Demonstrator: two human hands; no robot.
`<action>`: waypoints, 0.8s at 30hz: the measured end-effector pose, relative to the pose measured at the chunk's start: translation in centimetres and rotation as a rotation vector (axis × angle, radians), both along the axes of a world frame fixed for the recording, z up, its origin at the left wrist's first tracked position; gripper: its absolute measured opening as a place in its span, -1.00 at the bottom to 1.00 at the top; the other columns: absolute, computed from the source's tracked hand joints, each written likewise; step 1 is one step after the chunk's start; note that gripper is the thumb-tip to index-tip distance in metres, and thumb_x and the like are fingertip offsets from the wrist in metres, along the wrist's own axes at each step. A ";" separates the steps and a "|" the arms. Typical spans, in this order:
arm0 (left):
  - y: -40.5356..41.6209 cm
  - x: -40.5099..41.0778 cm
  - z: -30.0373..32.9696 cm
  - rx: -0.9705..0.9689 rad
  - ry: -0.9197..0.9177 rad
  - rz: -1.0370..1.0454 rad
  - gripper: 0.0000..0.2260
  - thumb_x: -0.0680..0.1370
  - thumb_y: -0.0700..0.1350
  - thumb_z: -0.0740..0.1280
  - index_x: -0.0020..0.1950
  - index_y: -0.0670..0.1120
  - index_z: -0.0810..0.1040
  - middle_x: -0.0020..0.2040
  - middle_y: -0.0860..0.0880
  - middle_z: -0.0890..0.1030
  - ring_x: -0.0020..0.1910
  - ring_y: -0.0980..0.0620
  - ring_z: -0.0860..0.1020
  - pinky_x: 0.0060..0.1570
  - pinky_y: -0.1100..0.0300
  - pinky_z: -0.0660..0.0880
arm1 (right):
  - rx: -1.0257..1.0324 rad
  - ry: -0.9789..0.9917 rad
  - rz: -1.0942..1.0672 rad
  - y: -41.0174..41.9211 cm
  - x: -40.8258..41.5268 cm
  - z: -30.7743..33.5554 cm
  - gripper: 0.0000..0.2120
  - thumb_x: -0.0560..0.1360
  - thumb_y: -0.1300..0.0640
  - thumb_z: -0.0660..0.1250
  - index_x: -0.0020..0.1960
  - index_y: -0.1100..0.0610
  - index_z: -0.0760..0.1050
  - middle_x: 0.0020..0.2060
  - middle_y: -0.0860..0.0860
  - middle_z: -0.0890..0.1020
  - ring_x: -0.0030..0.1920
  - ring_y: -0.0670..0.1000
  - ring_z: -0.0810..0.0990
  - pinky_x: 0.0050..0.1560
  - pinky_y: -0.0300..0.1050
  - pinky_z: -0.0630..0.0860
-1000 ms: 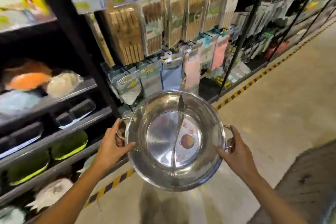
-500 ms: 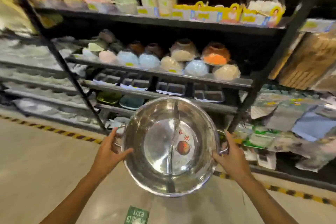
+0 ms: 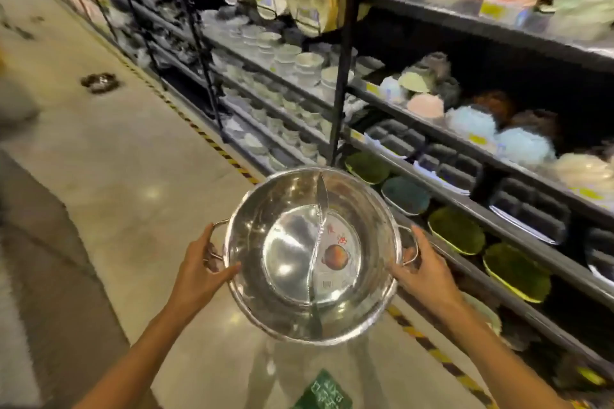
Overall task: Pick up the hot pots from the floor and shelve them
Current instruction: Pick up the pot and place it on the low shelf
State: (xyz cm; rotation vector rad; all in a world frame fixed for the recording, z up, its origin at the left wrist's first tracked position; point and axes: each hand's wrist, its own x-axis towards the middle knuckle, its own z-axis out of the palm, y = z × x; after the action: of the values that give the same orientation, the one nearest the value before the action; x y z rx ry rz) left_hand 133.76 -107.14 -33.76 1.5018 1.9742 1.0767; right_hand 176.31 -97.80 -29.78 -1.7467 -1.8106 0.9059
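Note:
I hold a shiny steel hot pot in front of me above the aisle floor. An S-shaped divider splits it, and a label with a red pot picture lies in its right half. My left hand grips its left loop handle and rim. My right hand grips the right handle. Another steel pot sits on the floor far up the aisle on the left.
Black metal shelving runs along the right, stocked with stacked white bowls, coloured bowls, black trays and green dishes. Yellow-black tape marks the floor beside it. A green floor sticker lies below the pot.
The view has swung left along the shelving, from hanging chopstick packs to bowl shelves and up the aisle. Both hands keep the same grip on the pot.

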 end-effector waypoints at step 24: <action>16.7 -34.1 0.0 -0.116 -0.010 0.734 -0.14 0.30 0.03 0.64 0.51 -0.03 0.33 0.03 -0.15 0.57 -0.14 -0.03 0.59 -0.06 0.12 0.58 | 0.008 0.081 0.728 42.2 -50.9 -4.1 -0.19 0.31 -0.33 0.47 0.47 -0.27 0.21 -0.17 -0.22 0.61 -0.25 -0.24 0.60 -0.26 -0.27 0.48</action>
State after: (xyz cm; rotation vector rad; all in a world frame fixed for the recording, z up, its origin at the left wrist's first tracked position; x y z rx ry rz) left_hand 99.63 -90.47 -33.72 0.6963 2.6042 1.1912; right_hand 125.43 -55.59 -33.91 -1.0036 -2.4249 1.2012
